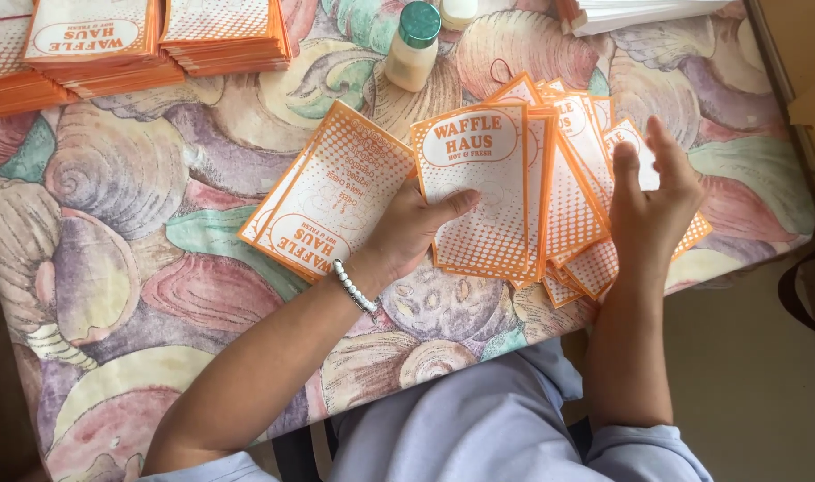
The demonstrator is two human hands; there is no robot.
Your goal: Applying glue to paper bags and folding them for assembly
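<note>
The left hand (407, 228) lies on the table (113, 268) near its front edge, fingers bent and pinching a single orange-and-white paper bag (479, 192): the thumb presses on the bag's printed face and the other fingers are tucked out of sight beneath it. A white bead bracelet (354, 287) circles that wrist. Just to the left of this hand, a small pile of the same bags (331, 192) lies slanted, turned the other way round, its lower corner close to the wrist.

The right hand (653, 201) rests on a fanned spread of bags (572, 178) toward the right side of the table. Its fingers are loosely spread and slightly curled, fingertips raised above the top sheets; whether they grip any bag cannot be told. The held bag overlaps the left edge of this fan.

Along the far edge, at the left corner, stand taller stacks of bags (157, 40), side by side. A small pale bottle with a green cap (413, 46) stands near the middle of the far edge, well apart from both hands. The table wears a cloth printed with large pastel shells.
</note>
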